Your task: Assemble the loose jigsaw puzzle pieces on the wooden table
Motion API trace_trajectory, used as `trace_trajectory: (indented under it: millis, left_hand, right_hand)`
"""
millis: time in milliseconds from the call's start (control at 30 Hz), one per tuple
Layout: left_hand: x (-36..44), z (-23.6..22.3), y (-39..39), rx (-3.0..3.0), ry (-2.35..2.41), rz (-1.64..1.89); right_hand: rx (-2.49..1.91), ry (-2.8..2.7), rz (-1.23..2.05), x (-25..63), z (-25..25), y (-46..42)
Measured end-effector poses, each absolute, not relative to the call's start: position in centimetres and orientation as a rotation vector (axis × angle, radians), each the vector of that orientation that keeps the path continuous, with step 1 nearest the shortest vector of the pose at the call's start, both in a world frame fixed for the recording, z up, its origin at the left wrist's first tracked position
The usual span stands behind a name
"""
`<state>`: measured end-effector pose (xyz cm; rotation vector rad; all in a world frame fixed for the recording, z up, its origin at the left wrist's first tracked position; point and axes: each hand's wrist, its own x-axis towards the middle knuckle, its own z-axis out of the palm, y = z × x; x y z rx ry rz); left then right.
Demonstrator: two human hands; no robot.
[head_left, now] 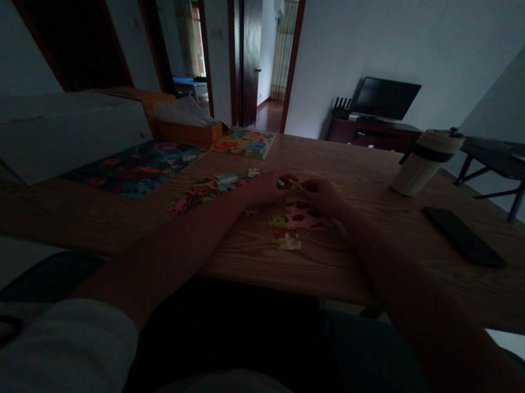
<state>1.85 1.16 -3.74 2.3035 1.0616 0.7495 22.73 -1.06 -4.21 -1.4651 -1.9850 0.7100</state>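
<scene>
Partly joined jigsaw pieces, multicoloured, on wooden surface; left hand and right hand curled over them, grasp unclear.

puzzle pieces | multicoloured, interlocked cluster | lying flat | second strip leftward (colours dim)

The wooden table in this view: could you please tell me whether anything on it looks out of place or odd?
One thing stands out: a loose strip of joined jigsaw pieces lies askew on the bare wood of the table, apart from the dark puzzle and from the pieces by the left hand and right hand.
</scene>
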Motion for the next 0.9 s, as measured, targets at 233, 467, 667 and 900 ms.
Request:
trace_trajectory:
  millis: [233, 467, 667, 900]
  left_hand:
    - [1.3, -3.3, 0.7, 2.61, 1.086, 0.532]
    - [1.5, -3.3, 0.5, 2.684, 1.029, 0.5]
    - [1.6, -3.4, 0.7, 2.649, 0.976, 0.411]
    - [1.8, -2.7, 0.1, 2.678, 0.995, 0.331]
  right_hand:
    - [-1.48, -1.946, 0.74, 22.7, -5.0, -0.4]
    - [-1.557, -1.901, 0.812, 22.8, -5.2, -0.3]
    - [-1.664, -1.962, 0.745, 23.0, -4.9, -0.3]
    - [-1.674, -2.079, 0.633, 23.5, -5.1, 0.0]
